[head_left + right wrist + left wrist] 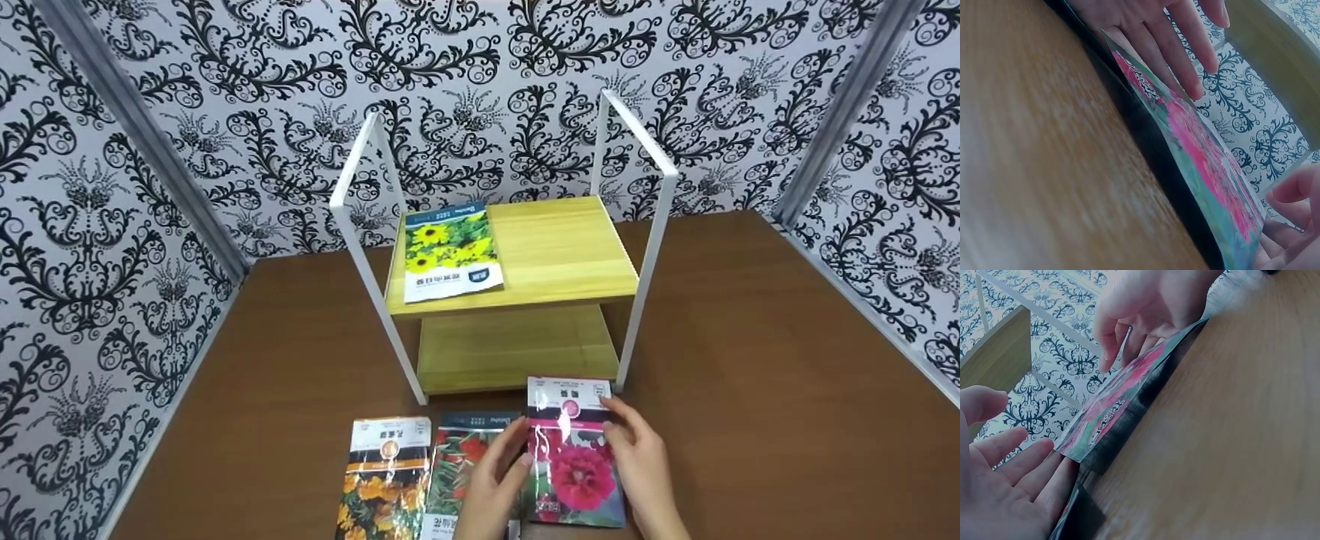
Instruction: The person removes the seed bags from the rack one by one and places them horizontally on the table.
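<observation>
A seed packet with a large pink flower (pixel 581 480) lies in front of the shelf's right side, between my two hands. At its left edge is my left hand (pixel 491 480), fingers loosely extended and thumb apart. My right hand (pixel 637 454) is at the opposite edge, its fingertips by the upper right corner. In the left wrist view, the straight fingers of the left hand (pixel 1019 478) reach the packet's edge (pixel 1109 410). The right wrist view shows the right hand (pixel 1292 225) beside the packet, thumb apart from the fingers.
A red-flower packet (pixel 457 457) lies partly behind my left hand, beside an orange-flower packet (pixel 386 480). The two-tier shelf (pixel 559 247) has white metal side frames and holds a yellow-flower packet (pixel 450 255) on its upper board. Patterned walls (pixel 465 97) surround the brown table (pixel 750 375).
</observation>
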Demonstrator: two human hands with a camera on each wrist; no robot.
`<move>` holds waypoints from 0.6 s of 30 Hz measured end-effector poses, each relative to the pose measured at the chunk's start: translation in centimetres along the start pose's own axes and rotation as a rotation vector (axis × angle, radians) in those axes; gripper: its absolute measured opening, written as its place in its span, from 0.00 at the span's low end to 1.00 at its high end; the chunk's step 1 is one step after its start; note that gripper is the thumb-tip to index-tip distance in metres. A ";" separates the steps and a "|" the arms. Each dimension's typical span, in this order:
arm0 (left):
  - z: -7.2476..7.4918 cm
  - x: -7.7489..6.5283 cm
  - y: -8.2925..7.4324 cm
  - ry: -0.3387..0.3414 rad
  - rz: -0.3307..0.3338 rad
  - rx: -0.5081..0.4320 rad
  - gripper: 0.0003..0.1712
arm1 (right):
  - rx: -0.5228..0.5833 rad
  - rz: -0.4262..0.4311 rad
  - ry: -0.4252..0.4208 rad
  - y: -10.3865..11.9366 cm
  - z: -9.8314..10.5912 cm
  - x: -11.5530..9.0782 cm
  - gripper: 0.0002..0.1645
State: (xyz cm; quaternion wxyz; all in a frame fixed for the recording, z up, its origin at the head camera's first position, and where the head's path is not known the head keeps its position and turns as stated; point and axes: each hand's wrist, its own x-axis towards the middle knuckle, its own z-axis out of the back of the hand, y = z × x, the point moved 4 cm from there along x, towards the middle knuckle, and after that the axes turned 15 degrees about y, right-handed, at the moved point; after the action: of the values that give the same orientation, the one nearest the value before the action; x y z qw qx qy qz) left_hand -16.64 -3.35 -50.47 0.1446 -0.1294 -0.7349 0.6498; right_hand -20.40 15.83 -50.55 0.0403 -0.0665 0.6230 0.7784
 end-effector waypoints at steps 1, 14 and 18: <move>0.0 0.0 0.0 0.000 -0.003 0.000 0.29 | 0.001 0.001 0.000 0.0 0.0 0.0 0.22; 0.0 0.1 0.0 0.021 -0.011 0.015 0.28 | -0.013 0.044 0.010 0.1 0.0 0.0 0.20; 0.0 0.0 -0.1 0.026 -0.009 0.016 0.28 | -0.022 0.047 -0.007 0.0 0.1 0.1 0.19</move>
State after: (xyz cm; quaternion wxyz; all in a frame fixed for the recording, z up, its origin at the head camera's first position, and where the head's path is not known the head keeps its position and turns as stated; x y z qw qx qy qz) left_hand -16.67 -3.32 -50.32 0.1579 -0.1332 -0.7285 0.6532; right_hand -20.48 15.89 -50.51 0.0235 -0.0495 0.6155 0.7862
